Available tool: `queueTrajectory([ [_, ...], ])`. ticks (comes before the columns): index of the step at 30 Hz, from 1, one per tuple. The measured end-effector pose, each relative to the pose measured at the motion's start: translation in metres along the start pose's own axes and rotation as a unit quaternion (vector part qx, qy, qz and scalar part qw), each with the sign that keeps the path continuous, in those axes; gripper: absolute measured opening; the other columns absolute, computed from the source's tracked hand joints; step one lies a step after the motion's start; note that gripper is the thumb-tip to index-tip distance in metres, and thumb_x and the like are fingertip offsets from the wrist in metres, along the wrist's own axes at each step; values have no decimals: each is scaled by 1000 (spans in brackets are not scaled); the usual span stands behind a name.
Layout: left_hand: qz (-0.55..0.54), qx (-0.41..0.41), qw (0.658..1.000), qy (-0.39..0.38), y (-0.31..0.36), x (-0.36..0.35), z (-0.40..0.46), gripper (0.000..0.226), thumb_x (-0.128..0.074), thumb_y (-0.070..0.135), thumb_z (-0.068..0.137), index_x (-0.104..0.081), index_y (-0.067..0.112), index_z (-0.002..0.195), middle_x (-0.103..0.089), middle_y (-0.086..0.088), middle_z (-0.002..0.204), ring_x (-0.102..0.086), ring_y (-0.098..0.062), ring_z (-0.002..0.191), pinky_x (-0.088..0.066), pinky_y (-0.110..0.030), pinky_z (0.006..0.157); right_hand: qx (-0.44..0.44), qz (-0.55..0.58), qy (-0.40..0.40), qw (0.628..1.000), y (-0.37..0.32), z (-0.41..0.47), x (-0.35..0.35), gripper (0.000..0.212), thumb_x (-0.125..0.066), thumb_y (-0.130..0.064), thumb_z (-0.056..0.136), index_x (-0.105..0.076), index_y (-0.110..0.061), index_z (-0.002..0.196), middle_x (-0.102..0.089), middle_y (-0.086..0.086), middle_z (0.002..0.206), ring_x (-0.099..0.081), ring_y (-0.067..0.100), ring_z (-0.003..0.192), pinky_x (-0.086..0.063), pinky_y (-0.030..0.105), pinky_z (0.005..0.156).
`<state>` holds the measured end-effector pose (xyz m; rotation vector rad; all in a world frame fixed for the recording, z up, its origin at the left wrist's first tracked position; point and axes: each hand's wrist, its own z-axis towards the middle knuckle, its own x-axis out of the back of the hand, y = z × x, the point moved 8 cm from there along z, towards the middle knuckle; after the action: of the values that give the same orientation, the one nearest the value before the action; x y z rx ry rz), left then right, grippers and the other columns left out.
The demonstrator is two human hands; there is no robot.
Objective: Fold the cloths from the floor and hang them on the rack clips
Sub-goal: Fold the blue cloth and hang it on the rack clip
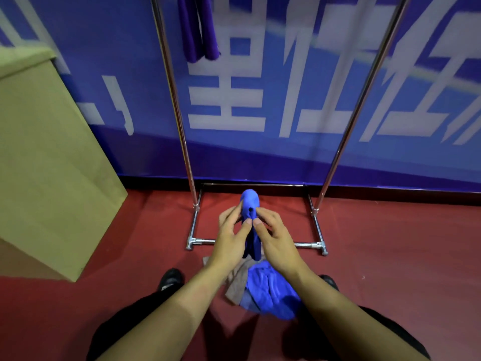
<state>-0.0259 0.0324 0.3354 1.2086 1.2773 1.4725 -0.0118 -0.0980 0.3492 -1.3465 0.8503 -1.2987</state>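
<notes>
A blue cloth (250,204) hangs bunched between both hands in front of the metal rack (182,121). My left hand (230,237) pinches its left side and my right hand (276,238) pinches its right side, thumbs almost touching. On the red floor below my arms lies a pile: another blue cloth (270,290) on top of a beige cloth (238,282). A purple cloth (199,27) hangs high on the rack at the top of the view. The rack's clips are out of view.
A tan cardboard box (49,162) stands at the left. The rack's base bars (307,245) rest on the floor just ahead. A blue banner wall (286,87) with white characters is behind the rack. My black shoes (170,278) flank the pile.
</notes>
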Motion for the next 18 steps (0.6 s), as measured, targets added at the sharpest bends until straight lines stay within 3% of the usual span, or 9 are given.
queueTrajectory([
  [3,11,-44,999,-16,37,0,2,54,-59,29,92,-50,24,145,-51,4,145,-48,-7,136,-37,-36,116,19,35,2,999,-30,10,6,29,-54,-15,101,-57,-23,129,-50,3,145,-49,3,131,-40,21,110],
  [7,54,-132,990,-11,101,6,-2,60,-57,3,96,-42,30,147,-40,8,156,-37,1,142,-31,-20,116,62,60,12,996,-77,19,19,21,-56,-25,99,-60,-34,118,-57,-20,136,-50,13,134,-40,41,112],
  [10,71,-161,984,-24,140,7,-3,56,-53,7,100,-40,31,149,-38,17,157,-38,7,140,-32,-15,112,86,65,16,994,-116,20,25,15,-54,-25,99,-53,-25,114,-67,-2,118,-62,20,116,-46,50,103],
  [12,77,-169,982,-42,165,4,-2,56,-51,12,101,-36,30,152,-35,21,157,-37,15,136,-32,-10,108,86,81,19,993,-138,23,28,23,-52,-32,99,-44,-20,117,-68,6,114,-66,23,109,-49,53,99],
  [15,58,-148,985,-68,196,4,7,60,-49,24,96,-35,35,153,-42,20,154,-42,8,136,-35,-19,112,78,116,27,990,-170,34,40,30,-51,-31,101,-39,-23,127,-71,0,117,-68,21,110,-51,50,99],
  [18,50,-128,990,-38,222,15,20,56,-48,25,93,-44,39,147,-63,15,136,-58,-1,124,-46,-30,105,84,110,8,990,-207,48,47,40,-52,-27,103,-44,-21,141,-64,-4,132,-61,11,122,-46,43,109],
])
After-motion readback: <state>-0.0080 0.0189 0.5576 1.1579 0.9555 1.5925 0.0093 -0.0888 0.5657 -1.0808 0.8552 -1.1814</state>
